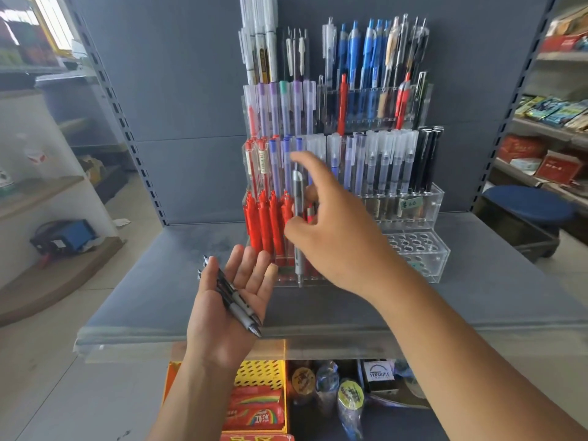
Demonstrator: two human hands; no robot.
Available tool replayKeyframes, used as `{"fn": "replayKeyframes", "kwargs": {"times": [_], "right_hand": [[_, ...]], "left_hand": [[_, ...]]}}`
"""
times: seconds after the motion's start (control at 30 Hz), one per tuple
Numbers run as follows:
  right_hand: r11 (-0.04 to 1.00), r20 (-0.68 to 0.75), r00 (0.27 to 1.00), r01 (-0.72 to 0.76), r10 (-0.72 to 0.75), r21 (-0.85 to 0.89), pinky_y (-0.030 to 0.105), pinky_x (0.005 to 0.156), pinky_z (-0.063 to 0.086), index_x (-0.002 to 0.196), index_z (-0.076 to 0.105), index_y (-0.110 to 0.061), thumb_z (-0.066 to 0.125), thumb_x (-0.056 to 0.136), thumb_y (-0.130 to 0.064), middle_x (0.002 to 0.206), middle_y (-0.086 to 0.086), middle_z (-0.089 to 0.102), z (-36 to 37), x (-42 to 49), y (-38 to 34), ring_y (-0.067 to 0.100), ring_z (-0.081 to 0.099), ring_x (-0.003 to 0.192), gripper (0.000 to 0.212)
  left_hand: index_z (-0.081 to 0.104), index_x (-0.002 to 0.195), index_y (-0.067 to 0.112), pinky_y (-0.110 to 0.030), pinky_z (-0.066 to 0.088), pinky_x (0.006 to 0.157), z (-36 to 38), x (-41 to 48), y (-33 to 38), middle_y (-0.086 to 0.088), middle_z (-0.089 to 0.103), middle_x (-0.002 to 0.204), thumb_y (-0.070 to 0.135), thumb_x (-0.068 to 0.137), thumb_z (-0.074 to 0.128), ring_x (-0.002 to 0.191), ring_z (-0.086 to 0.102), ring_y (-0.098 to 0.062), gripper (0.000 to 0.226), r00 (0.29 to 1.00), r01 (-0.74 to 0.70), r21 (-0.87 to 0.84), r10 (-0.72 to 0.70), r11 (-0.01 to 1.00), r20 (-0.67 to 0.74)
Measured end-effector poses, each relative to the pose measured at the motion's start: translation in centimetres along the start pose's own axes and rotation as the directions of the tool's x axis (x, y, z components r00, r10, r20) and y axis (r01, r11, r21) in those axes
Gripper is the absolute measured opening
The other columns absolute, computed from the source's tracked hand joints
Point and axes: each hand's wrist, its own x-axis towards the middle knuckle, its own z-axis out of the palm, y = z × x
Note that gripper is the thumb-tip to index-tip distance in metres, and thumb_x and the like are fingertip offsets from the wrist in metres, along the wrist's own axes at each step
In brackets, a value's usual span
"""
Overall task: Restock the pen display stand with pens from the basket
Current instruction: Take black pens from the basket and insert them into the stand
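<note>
Head view | Step, as judged: slotting one pen | right hand (pixel 334 230): fingers clamped on grey pen (pixel 298 224), upright, tip down at near tier of stand (pixel 413 246), just right of red pens (pixel 264 224) | left hand (pixel 232 300): palm up, fingers straight, spare pens (pixel 237 299) lying across it | Next calls for: tip aligned over a free hole, straight descent.

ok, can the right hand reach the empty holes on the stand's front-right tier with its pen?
Probably yes. The right hand pinches the grey pen upright just left of the empty holes; nothing stands over them.
</note>
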Motion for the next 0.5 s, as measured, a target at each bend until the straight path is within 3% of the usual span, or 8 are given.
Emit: {"fn": "replayKeyframes", "kwargs": {"times": [0.07, 0.2, 0.3, 0.5], "right_hand": [[0.999, -0.054, 0.999, 0.0, 0.003, 0.042, 0.023, 0.039, 0.036, 0.151, 0.027, -0.04, 0.058, 0.094, -0.007, 0.094, 0.019, 0.063, -1.1, 0.2, 0.3, 0.008, 0.039, 0.04, 0.073], [0.997, -0.234, 0.972, 0.016, 0.003, 0.081, 0.022, 0.041, 0.038, 0.151, 0.028, -0.039, 0.059, 0.095, -0.009, 0.09, 0.005, 0.063, -3.3, 0.9, 1.8, 0.005, 0.04, 0.041, 0.071], [0.998, -0.363, 0.932, 0.005, 0.019, 0.065, 0.028, 0.048, 0.046, 0.151, 0.028, -0.04, 0.06, 0.095, -0.012, 0.093, -0.002, 0.064, -4.5, 1.4, 3.2, 0.016, 0.047, 0.047, 0.071], [0.999, -0.456, 0.89, -0.032, 0.021, -0.015, 0.009, 0.07, 0.046, 0.157, 0.019, -0.039, 0.062, 0.097, -0.019, 0.087, -0.002, 0.063, -5.0, 1.6, 5.5, 0.016, 0.063, 0.071, 0.076]], "left_hand": [[0.065, 0.125, 0.008, -0.046, 0.06, 0.082, 0.1, 0.0, 0.0, -0.012, 0.076, 0.111, 0.043, 0.104, 0.046, 0.095, 0.076, -0.029, 0.045, 1.0, -0.006, -0.006, 0.006, 1.0, -0.01], [0.066, 0.124, 0.007, -0.046, 0.061, 0.081, 0.2, -0.1, 0.0, -0.012, 0.076, 0.111, 0.043, 0.104, 0.046, 0.096, 0.076, -0.029, 0.045, 1.0, -0.004, -0.011, 0.004, 1.0, -0.017], [0.065, 0.125, 0.007, -0.046, 0.06, 0.082, 0.2, -0.2, 0.0, -0.012, 0.076, 0.112, 0.044, 0.104, 0.046, 0.097, 0.075, -0.03, 0.046, 1.0, -0.003, -0.007, 0.002, 1.0, -0.015], [0.065, 0.126, 0.008, -0.047, 0.059, 0.084, 0.3, -0.3, -0.1, -0.012, 0.075, 0.114, 0.044, 0.104, 0.047, 0.098, 0.075, -0.03, 0.046, 1.0, -0.005, 0.007, 0.005, 1.0, -0.013]]}}
